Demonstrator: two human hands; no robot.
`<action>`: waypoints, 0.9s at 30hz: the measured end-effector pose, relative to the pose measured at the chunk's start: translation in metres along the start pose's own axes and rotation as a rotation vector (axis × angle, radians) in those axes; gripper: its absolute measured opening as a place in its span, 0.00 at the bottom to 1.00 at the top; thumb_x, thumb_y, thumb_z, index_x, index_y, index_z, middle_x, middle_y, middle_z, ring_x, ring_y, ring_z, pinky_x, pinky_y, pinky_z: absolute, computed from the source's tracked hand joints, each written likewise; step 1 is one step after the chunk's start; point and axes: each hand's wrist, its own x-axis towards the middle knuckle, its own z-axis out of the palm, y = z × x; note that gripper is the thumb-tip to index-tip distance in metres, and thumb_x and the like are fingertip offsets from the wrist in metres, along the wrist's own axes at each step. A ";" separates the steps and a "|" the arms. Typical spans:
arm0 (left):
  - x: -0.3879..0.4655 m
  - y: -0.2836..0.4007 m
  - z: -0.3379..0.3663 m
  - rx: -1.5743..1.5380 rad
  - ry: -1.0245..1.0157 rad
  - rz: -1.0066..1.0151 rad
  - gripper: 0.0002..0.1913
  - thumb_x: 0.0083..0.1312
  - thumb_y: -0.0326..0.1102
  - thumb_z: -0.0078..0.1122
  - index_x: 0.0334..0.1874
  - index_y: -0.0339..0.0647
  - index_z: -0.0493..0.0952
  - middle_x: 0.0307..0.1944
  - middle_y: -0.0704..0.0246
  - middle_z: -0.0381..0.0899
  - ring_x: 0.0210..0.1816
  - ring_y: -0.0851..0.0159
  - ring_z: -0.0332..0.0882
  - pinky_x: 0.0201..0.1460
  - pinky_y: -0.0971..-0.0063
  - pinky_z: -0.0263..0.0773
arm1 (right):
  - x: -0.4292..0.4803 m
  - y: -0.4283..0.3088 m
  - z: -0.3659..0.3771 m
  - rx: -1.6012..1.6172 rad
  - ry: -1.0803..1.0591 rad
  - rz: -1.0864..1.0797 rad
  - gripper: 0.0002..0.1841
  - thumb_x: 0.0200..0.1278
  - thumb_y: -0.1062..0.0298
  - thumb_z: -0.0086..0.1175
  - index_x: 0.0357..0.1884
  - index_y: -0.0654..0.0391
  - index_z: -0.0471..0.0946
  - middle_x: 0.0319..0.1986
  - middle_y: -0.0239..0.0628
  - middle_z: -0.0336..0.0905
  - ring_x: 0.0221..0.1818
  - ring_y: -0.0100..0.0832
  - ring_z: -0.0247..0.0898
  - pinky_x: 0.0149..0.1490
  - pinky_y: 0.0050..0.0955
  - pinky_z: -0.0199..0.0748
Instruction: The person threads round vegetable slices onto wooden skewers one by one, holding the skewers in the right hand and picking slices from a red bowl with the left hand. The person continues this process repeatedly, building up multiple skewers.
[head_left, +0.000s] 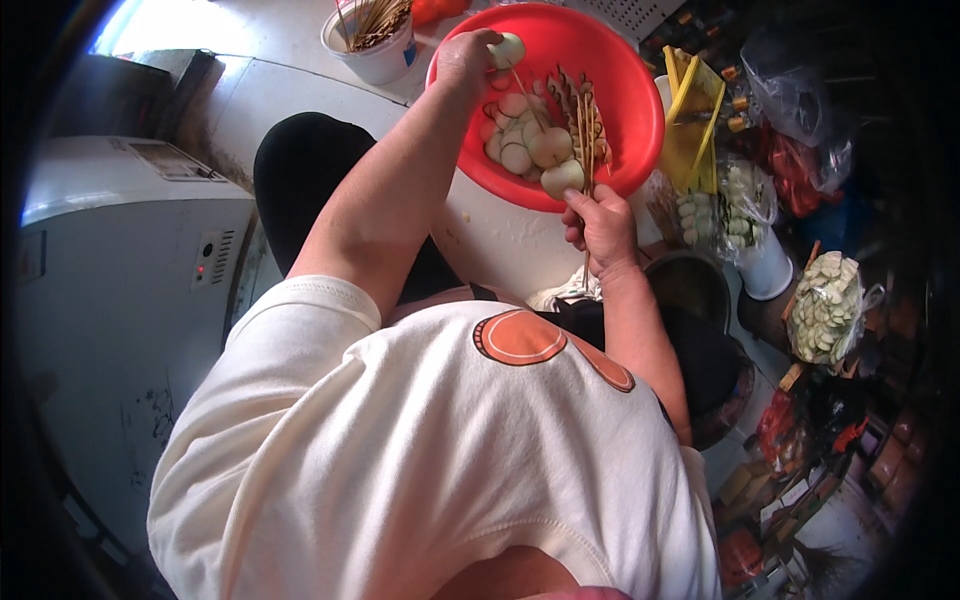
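Note:
My left hand (465, 58) reaches over the far left of a red plastic basin (637, 112) and pinches a pale green round vegetable slice (508, 51). A thin skewer (528, 97) runs from near that slice down to another round slice (551, 147). At the basin's near right rim, my right hand (604, 225) grips a bunch of bamboo skewers (586, 142). Its thumb is close to one more slice (562, 178); whether this one is threaded, I cannot tell. Loose slices (514, 157) and skewered, dark-edged slices (598, 127) lie inside the basin.
A white tub (375, 64) of bamboo skewers stands beyond the basin on the left. Bagged skewered slices (825, 307), a yellow container (694, 112) and a dark metal pot (690, 289) crowd the right. A white appliance (135, 300) stands on the left.

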 end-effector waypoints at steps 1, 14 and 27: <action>0.005 -0.007 -0.006 0.066 -0.056 0.024 0.17 0.61 0.31 0.59 0.50 0.30 0.72 0.46 0.54 0.77 0.43 0.54 0.80 0.39 0.63 0.82 | 0.001 0.001 0.000 -0.005 0.002 -0.008 0.07 0.61 0.64 0.57 0.32 0.56 0.76 0.20 0.30 0.73 0.15 0.19 0.66 0.19 0.17 0.59; -0.021 -0.001 0.012 0.056 -0.025 -0.051 0.14 0.62 0.31 0.60 0.49 0.33 0.74 0.44 0.59 0.78 0.44 0.58 0.81 0.38 0.67 0.83 | -0.001 -0.001 0.003 -0.006 -0.007 -0.027 0.07 0.61 0.65 0.57 0.35 0.57 0.78 0.20 0.30 0.74 0.16 0.19 0.66 0.20 0.17 0.59; -0.048 -0.023 0.031 0.179 -0.334 -0.463 0.16 0.66 0.38 0.57 0.50 0.33 0.76 0.41 0.59 0.81 0.37 0.58 0.81 0.41 0.62 0.78 | 0.006 -0.003 -0.002 0.166 0.046 -0.057 0.08 0.63 0.65 0.58 0.30 0.55 0.72 0.19 0.31 0.73 0.15 0.21 0.66 0.18 0.17 0.57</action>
